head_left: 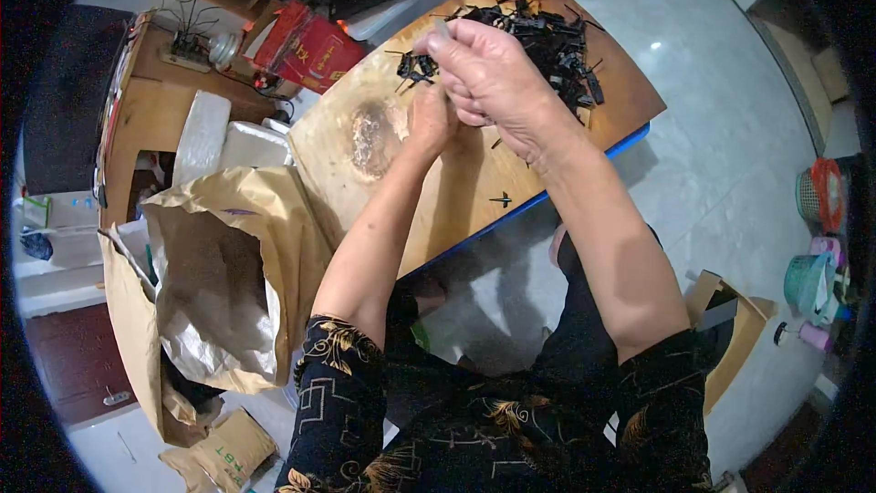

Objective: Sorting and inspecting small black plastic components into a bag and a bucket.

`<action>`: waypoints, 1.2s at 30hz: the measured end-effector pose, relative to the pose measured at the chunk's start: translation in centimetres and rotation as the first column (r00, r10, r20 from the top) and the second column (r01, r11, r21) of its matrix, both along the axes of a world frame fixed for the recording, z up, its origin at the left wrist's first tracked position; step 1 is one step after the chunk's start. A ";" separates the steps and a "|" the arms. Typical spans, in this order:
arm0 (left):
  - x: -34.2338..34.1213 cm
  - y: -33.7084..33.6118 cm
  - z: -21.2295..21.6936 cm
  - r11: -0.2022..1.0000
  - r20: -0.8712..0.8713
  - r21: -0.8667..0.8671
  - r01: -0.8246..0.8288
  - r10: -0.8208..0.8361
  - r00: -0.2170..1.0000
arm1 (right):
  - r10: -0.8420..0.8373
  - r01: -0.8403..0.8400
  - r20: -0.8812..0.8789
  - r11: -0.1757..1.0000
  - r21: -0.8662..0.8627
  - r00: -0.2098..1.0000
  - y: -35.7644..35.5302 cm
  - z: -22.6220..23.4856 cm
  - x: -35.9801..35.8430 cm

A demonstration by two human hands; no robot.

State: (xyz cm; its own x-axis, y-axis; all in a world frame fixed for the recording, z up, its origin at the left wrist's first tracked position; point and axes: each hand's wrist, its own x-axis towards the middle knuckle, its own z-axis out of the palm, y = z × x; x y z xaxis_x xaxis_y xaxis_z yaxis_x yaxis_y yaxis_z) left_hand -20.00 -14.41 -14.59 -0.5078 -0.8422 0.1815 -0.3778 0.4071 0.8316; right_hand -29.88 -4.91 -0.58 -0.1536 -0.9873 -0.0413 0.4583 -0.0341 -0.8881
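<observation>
Over the wooden tabletop (333, 197), my two hands are close together. My right hand (493, 73) is raised and closed, its thumb pressed against the curled index finger. A thin greyish edge shows by the thumb tip, too small to name. Just below and to the left, my left hand (429, 119) is closed near the table, its fingertips mostly hidden; whatever it holds cannot be made out. Beyond the right hand lies a heap of small black parts (561, 46) with thin prongs. A smaller black cluster (417, 67) sits beyond the left hand.
One loose dark piece (500, 200) lies near the table's blue front edge. A large open brown paper sack (301, 219) stands against the table's left side. A red bag (315, 51) and white foam (203, 133) are at the back left. An open cardboard box (744, 347) stands right.
</observation>
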 end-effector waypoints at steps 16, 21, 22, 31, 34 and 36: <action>10.9 5.5 7.5 0.855 -0.189 0.511 -0.090 0.214 0.958 | 0.144 -0.136 -0.114 0.988 0.078 0.983 -0.2 -0.2 3.9; 12.8 9.0 10.3 0.821 -0.420 0.566 0.073 0.212 0.882 | 0.292 -0.240 -0.255 0.946 0.218 0.922 -0.5 -2.3 5.6; 13.1 9.3 10.5 0.829 -0.455 0.551 0.093 0.205 0.867 | 0.321 -0.259 -0.267 0.935 0.240 0.909 -0.4 -2.5 6.2; 14.5 9.2 9.5 0.872 -0.478 0.476 0.117 0.145 0.866 | 0.454 -0.398 -0.269 0.886 0.238 0.849 -0.4 -2.5 8.3; 14.7 9.1 9.3 0.870 -0.482 0.479 0.114 0.153 0.863 | 0.458 -0.408 -0.259 0.884 0.227 0.850 -0.6 -2.5 8.8; 14.7 9.2 9.4 0.891 -0.479 0.450 0.065 0.179 0.859 | 0.462 -0.411 -0.262 0.883 0.226 0.848 -0.8 -2.4 9.2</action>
